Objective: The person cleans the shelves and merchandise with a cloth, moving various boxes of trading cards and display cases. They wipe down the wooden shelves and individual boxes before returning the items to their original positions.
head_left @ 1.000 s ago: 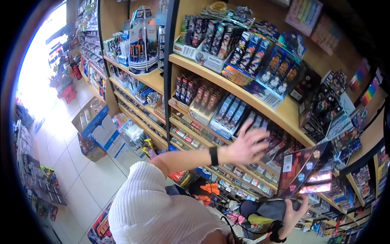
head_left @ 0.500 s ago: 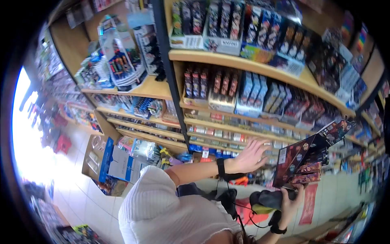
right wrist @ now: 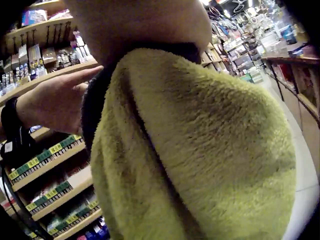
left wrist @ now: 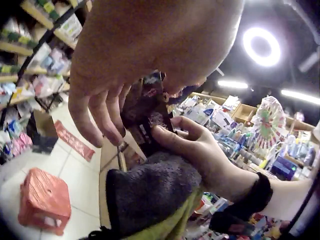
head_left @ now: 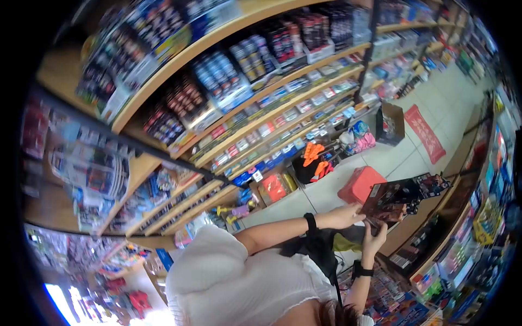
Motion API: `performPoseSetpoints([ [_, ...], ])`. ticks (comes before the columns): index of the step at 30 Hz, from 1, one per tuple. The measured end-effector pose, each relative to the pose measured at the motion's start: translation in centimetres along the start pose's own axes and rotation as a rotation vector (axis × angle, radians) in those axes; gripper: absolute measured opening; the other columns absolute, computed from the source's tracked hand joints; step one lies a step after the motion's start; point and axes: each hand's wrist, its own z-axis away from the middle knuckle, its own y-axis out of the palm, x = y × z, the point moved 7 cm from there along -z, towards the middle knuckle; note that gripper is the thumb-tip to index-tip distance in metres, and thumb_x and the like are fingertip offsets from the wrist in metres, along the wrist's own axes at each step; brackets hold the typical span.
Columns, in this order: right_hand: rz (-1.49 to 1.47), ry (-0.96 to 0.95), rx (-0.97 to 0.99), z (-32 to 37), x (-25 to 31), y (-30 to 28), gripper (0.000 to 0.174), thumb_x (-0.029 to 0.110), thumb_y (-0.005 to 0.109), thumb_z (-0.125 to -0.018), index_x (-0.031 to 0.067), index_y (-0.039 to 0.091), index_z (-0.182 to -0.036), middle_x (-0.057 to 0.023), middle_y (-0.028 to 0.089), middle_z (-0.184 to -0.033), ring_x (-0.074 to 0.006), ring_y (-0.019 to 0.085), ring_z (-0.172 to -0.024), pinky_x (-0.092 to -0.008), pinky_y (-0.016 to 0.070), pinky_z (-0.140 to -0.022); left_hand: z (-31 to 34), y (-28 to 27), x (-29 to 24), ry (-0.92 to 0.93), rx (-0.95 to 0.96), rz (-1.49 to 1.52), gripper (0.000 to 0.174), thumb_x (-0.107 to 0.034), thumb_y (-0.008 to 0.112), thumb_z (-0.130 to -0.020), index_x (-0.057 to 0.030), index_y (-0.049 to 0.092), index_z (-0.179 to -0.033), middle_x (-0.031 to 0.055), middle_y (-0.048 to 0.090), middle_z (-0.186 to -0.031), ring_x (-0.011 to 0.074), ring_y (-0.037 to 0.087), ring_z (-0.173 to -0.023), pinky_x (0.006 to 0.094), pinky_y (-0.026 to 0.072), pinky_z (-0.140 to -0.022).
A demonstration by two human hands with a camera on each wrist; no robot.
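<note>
In the head view a dark display box (head_left: 383, 198) with a raised printed back card tilts in front of the person. My right hand (head_left: 375, 238) grips its near end, and the left wrist view shows that thumb pressed over the dark printed panel (left wrist: 150, 127). A cloth, grey on one side (left wrist: 150, 187) and yellow-green on the other (right wrist: 200, 140), hangs below the box by the right hand. My left hand (head_left: 341, 217) is at the box's left near corner. Its fingers (left wrist: 102, 117) hang loosely beside the box in the left wrist view; its thumb is hidden there.
Shelves (head_left: 250, 103) packed with boxed goods run along the far side. A red plastic stool (head_left: 361, 185) stands on the tiled floor beyond the hands. Near it are an open carton (head_left: 390, 125) and a red floor strip (head_left: 426, 133). A crowded counter (head_left: 467, 206) lies to the right.
My left hand has come down from the shelf side to the box's corner. The view has swung right, and the right hand still holds the box, now lower over the floor.
</note>
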Motion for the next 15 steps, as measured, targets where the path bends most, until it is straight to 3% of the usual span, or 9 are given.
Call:
performPoseSetpoints([
  [1,0.061,-0.005,-0.034,0.1,-0.7,-0.6,0.029,0.010,0.073,-0.071,-0.0007,0.051,-0.087,-0.0146,0.054,-0.077,-0.0285,0.055,-0.072,-0.0342,0.0445,-0.069,-1.1,1.9,1.2,-0.016,0.030,-0.003,0.047,-0.036,0.051,-0.089,0.0041,0.045,-0.114,0.0203,0.059,-0.092,0.0308,0.059,-0.083,0.0369,0.0462,-0.072],
  [4,0.134,0.074,-0.048,0.4,-4.5,-1.4,0.029,0.010,0.071,-0.072,-0.0005,0.049,-0.088,-0.0181,0.051,-0.082,-0.0374,0.054,-0.074,-0.0383,0.0442,-0.069,-4.7,6.7,5.0,-0.131,0.157,0.139,0.042,-0.027,0.059,-0.086,0.0029,0.046,-0.113,0.0132,0.058,-0.088,0.0188,0.059,-0.079,0.0314,0.0461,-0.069],
  [7,0.264,0.140,-0.036,-0.2,-9.8,-1.7,0.048,0.016,0.070,-0.074,-0.0017,0.049,-0.113,-0.0238,0.054,-0.108,-0.0400,0.055,-0.096,-0.0396,0.0457,-0.080,-7.8,11.0,8.1,-0.090,0.124,0.339,0.039,-0.022,0.062,-0.084,0.0028,0.047,-0.110,0.0096,0.058,-0.086,0.0137,0.058,-0.075,0.0288,0.0462,-0.067],
  [8,0.361,0.062,-0.018,-0.3,-12.0,-1.2,0.052,0.018,0.067,-0.076,-0.0025,0.045,-0.118,-0.0231,0.048,-0.121,-0.0413,0.053,-0.100,-0.0421,0.0466,-0.078,-8.6,11.9,9.4,-0.171,0.157,0.180,0.038,-0.019,0.063,-0.083,0.0025,0.048,-0.110,0.0072,0.057,-0.088,0.0117,0.056,-0.073,0.0276,0.0464,-0.065],
  [9,0.346,0.075,0.027,-1.2,-13.3,-0.9,0.054,0.017,0.066,-0.076,-0.0030,0.044,-0.120,-0.0241,0.045,-0.125,-0.0409,0.050,-0.105,-0.0420,0.0452,-0.082,-9.5,13.1,11.0,-0.272,0.234,0.260,0.040,-0.020,0.064,-0.082,0.0019,0.048,-0.112,0.0067,0.057,-0.090,0.0121,0.056,-0.074,0.0276,0.0465,-0.065],
  [10,0.347,0.081,0.004,-2.0,-14.3,-0.4,0.048,0.017,0.066,-0.077,-0.0028,0.047,-0.116,-0.0227,0.051,-0.117,-0.0396,0.053,-0.100,-0.0409,0.0456,-0.080,-10.7,13.3,11.7,-0.290,0.191,0.183,0.038,-0.019,0.064,-0.082,0.0016,0.048,-0.110,0.0066,0.057,-0.090,0.0122,0.056,-0.074,0.0271,0.0467,-0.066],
  [11,0.321,0.089,0.016,-3.1,-14.8,0.0,0.041,0.018,0.067,-0.076,-0.0015,0.051,-0.108,-0.0208,0.056,-0.106,-0.0382,0.057,-0.090,-0.0408,0.0468,-0.074,-12.1,13.6,12.2,-0.181,0.085,0.229,0.044,-0.030,0.062,-0.084,0.0026,0.049,-0.109,0.0128,0.062,-0.079,0.0169,0.059,-0.067,0.0306,0.0471,-0.060],
  [12,0.380,0.101,0.022,-3.9,-15.9,0.7,0.036,0.020,0.069,-0.074,-0.0005,0.053,-0.099,-0.0189,0.057,-0.095,-0.0369,0.058,-0.077,-0.0418,0.0471,-0.066,-13.5,14.3,13.6,-0.198,0.063,0.359,0.040,-0.026,0.062,-0.084,0.0023,0.050,-0.109,0.0125,0.062,-0.087,0.0169,0.060,-0.073,0.0300,0.0482,-0.065],
  [15,0.429,0.122,0.057,-4.6,-22.1,4.6,0.035,0.022,0.072,-0.071,0.0015,0.053,-0.091,-0.0172,0.053,-0.092,-0.0371,0.057,-0.069,-0.0415,0.0467,-0.056,-17.1,15.7,19.0,-0.283,0.029,0.330,0.036,-0.020,0.062,-0.083,0.0000,0.050,-0.111,0.0128,0.062,-0.096,0.0224,0.061,-0.086,0.0317,0.0486,-0.073],
])
